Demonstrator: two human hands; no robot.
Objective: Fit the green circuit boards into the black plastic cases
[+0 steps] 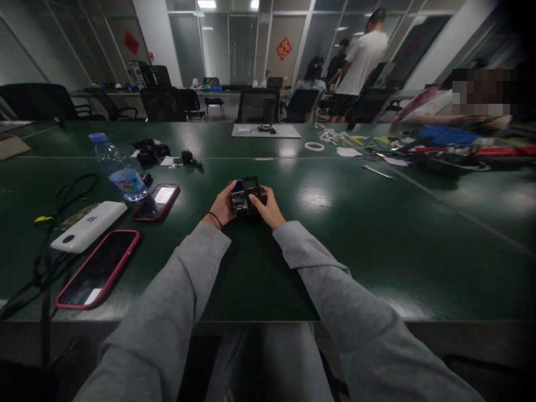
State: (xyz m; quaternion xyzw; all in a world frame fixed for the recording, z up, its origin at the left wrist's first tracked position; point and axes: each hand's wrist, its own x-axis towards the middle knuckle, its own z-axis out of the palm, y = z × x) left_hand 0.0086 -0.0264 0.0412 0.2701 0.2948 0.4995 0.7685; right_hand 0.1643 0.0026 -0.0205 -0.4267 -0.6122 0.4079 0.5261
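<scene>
Between my two hands, over the middle of the green table (355,240), is a small electronic device (239,202) with a bare green circuit board and a dark upper part. My left hand (221,205) grips it by the left side, a dark band around the wrist. A black rectangular frame (252,183) stands at the device's right side. My right hand (270,207) holds that frame, thumb pressed on its front, the other fingers behind it. Whether the frame is fixed to the board or apart from it I cannot tell.
To the left lie two red-cased phones (98,268) (157,202), a white power bank (89,226), a tilted plastic bottle (121,173) and black cables (46,262). Farther off are black parts (151,151), a white board (288,132), a tape roll (314,146) and tangled wires (377,142). A person sits at right.
</scene>
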